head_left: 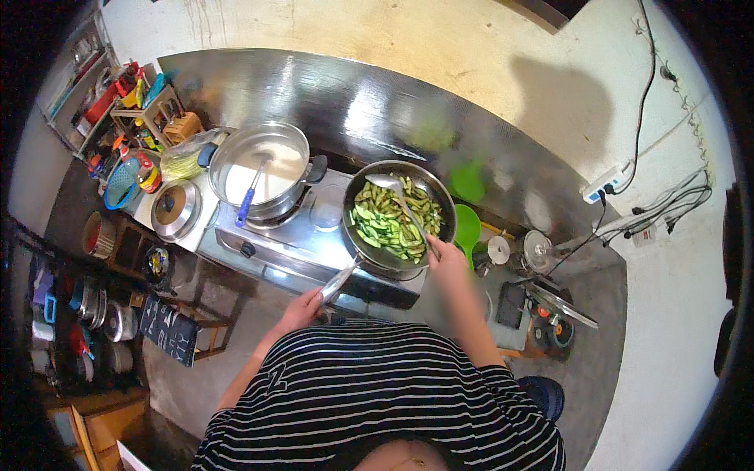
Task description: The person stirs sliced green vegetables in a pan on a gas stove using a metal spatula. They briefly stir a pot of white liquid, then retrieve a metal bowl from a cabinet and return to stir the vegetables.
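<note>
My left hand [306, 309] grips the metal handle [340, 281] of a frying pan [445, 197] on the right side of a gas stove [318, 221]. Sliced green vegetables [389, 226] fill much of the pan, some bright green, others browner. In my right hand [446, 258] is the handle of a metal spatula [386, 181]; its broad head rests among the slices at the far side. On the stove's left side stands a large two-handled pot [294, 188] of milky liquid. A ladle [247, 200] with a blue handle leans in it.
Left of the pot are a round metal lid [175, 210], a sauce bottle [149, 176] and a blue basket [122, 185]. A green utensil [467, 226] stands right of the pan. Cords hang from a power strip [607, 183] on the right wall. A stool [206, 329] stands at lower left.
</note>
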`<state>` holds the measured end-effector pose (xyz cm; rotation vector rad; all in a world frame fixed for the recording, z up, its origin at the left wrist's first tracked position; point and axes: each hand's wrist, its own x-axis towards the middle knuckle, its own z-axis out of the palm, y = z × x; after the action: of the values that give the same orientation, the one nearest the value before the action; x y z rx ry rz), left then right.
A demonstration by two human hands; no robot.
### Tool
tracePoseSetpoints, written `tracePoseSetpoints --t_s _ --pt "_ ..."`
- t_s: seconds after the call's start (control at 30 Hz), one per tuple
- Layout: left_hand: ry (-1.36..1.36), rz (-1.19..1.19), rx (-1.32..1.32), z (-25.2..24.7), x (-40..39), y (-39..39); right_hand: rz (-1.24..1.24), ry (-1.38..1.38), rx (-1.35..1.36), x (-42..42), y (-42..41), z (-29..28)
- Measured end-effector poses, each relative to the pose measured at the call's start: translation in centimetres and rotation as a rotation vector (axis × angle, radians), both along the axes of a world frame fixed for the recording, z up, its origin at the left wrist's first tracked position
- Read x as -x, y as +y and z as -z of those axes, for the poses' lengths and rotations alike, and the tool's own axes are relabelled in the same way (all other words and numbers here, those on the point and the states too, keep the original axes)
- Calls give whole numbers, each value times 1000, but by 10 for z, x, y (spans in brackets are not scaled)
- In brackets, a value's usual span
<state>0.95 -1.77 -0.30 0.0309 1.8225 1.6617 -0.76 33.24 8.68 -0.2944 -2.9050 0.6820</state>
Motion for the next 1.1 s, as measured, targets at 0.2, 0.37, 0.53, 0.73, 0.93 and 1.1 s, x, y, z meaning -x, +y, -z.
tracePoseSetpoints --t_s 0.2,0.37,0.53,0.73,0.93,1.1 --pt "18 -12 64 22 -1 -4 -80 -45 -83 -22 6 25" --pt "90 -56 60 8 -7 -3 -12 -12 -109 -43 13 39" --pt "-60 -17 104 -22 -8 -7 12 -32 -39 -55 1 50" --pt "-10 3 121 -15 -4 -9 -9 -80 79 -55 2 39" --pt "-50 39 80 -17 -1 -10 42 -185 251 -77 17 -11" --pt "-13 89 89 5 2 -15 149 -65 451 -87 36 -10"
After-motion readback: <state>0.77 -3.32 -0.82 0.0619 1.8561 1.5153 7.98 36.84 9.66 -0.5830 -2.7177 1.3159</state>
